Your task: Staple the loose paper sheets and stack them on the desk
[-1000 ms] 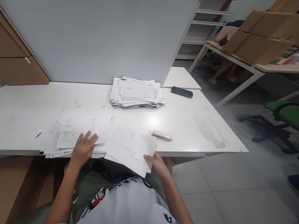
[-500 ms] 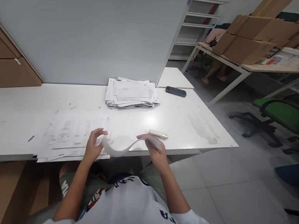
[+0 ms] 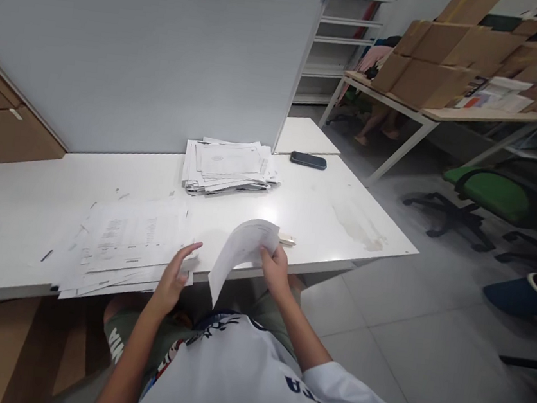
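Thin white printed paper [image 3: 244, 244], bowed into a curve, is up in the air over the front edge of the glossy white table [image 3: 316, 210]; can't tell if it's one sheet or a few. Going from the left, there's a loose, fanned-out spread of white printed sheets [image 3: 123, 237] lying flat, its front corners poking past the table edge. Next is the left hand [image 3: 173, 281], fingers and thumb apart with nothing between them, right by the spread's right side; can't say whether it's touching. Farther back sits a thick, messy pile of white printed papers [image 3: 231, 162]. Then comes the curved paper itself, its lower left corner hanging free, and the right hand [image 3: 274, 268] pinched onto its right side, thumb on top. Just behind that hand is a slim, cream-coloured object [image 3: 287, 239], partly hidden, and a dark rectangular phone [image 3: 309, 160] lies farther back. Handling-wise, I'd guess it's super light and floppy, a bit slippery, and easy to crease or tear. I'd pinch it gently near opposite edges, cuz with one side held, the rest just droops.
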### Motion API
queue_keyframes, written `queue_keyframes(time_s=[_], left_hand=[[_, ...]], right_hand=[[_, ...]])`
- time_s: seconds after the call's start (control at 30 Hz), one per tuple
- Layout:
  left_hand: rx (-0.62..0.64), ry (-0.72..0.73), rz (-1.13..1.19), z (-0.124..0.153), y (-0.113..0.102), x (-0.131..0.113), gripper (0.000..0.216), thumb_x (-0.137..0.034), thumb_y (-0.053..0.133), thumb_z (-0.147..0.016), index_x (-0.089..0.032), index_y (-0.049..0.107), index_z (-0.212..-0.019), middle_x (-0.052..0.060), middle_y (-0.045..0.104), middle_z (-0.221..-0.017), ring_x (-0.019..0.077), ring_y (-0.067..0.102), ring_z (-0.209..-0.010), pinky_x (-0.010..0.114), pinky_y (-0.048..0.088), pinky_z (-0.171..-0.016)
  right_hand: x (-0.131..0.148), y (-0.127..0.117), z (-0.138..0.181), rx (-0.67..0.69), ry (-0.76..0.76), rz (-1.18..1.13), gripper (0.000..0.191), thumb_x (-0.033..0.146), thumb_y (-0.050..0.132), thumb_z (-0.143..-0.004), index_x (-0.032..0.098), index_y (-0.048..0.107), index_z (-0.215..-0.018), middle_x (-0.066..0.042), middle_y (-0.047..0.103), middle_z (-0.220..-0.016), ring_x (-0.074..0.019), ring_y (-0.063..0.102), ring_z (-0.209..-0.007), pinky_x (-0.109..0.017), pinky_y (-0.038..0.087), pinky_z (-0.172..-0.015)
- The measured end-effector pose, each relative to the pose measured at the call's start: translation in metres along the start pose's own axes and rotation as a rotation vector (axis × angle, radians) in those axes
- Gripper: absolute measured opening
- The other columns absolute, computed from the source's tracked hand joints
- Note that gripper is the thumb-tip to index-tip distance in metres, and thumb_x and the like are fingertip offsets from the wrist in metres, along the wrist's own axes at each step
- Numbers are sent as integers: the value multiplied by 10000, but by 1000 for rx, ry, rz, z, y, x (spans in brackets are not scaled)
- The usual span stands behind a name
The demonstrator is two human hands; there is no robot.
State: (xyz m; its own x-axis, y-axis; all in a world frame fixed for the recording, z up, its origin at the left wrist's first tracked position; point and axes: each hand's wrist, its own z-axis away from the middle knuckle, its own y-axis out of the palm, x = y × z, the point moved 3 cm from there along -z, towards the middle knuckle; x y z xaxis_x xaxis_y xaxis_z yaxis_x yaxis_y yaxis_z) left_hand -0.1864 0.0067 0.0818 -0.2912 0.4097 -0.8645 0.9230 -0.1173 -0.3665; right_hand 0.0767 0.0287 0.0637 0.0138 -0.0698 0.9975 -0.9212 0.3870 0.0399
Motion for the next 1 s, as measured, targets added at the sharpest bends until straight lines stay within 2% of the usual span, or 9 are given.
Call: queue_keyframes(time_s=[0.1,0.2,0.27,0.33,0.4,0.53,0.73,0.87,1.0], left_hand=[[-1,-80,-24,5,19,8,697,-678,465,-879,-214,432,-1397,158,522,-1414,287,502,-1312,458,394,-1104],[-179,-84,24,9,34,20,601,-648,380,-927,-201,478,-1317,156,599,-1303,273,560,-1243,450,438,-1063],[-281,-45,46,13,42,28,656,-692,295,-922,-182,495,-1283,168,604,-1269,278,573,-1219,439,468,-1027],[-334,-67,0,15,49,36,662,-708,376,-889,-173,501,-1259,169,606,-1241,280,590,-1184,421,498,-981],[-391,-135,-68,13,52,41,567,-645,515,-862,-177,526,-1183,140,635,-1146,262,622,-1107,395,518,-936],[-582,-168,-68,3,50,38,357,-525,549,-883,-195,534,-1018,80,645,-963,213,640,-964,365,521,-897],[-461,-273,-45,-9,44,30,333,-470,579,-844,-201,516,-1030,67,639,-988,222,627,-985,365,510,-898],[-476,-378,-87,-1,38,29,323,-476,591,-810,-212,523,-982,60,657,-950,238,644,-953,361,513,-883],[-466,-454,-62,10,29,25,349,-505,581,-796,-224,530,-997,70,674,-1014,240,655,-991,361,511,-897]], right_hand=[[-6,2,6,-37,-8,-40,310,393,601,-761,204,655,-1001,-57,720,-986,-237,622,-973,-368,475,-921],[-10,0,11,-106,-35,-41,341,391,578,-794,196,617,-1071,-73,701,-1057,-228,607,-1030,-362,451,-970],[-13,-1,15,-132,-23,-34,367,380,570,-804,197,586,-1122,-81,683,-1104,-221,601,-1056,-360,445,-985],[-16,0,19,-119,-15,-25,391,366,576,-807,200,559,-1160,-87,665,-1137,-218,595,-1075,-361,444,-992],[-16,0,22,-95,-38,-23,391,355,578,-814,200,549,-1172,-93,651,-1154,-219,587,-1090,-367,443,-998],[-13,3,24,-51,-102,-32,349,339,567,-839,201,558,-1160,-95,649,-1134,-218,588,-1085,-373,444,-1000],[-19,2,17,-25,-88,-72,377,336,590,-816,196,571,-1165,-84,662,-1138,-227,592,-1092,-392,448,-1006],[-23,-1,18,27,-127,-58,311,322,588,-820,200,609,-1106,-78,676,-1117,-232,602,-1075,-398,451,-999],[-23,0,24,30,-62,-115,355,337,608,-804,210,602,-1135,-77,672,-1148,-236,602,-1100,-396,455,-1010]])
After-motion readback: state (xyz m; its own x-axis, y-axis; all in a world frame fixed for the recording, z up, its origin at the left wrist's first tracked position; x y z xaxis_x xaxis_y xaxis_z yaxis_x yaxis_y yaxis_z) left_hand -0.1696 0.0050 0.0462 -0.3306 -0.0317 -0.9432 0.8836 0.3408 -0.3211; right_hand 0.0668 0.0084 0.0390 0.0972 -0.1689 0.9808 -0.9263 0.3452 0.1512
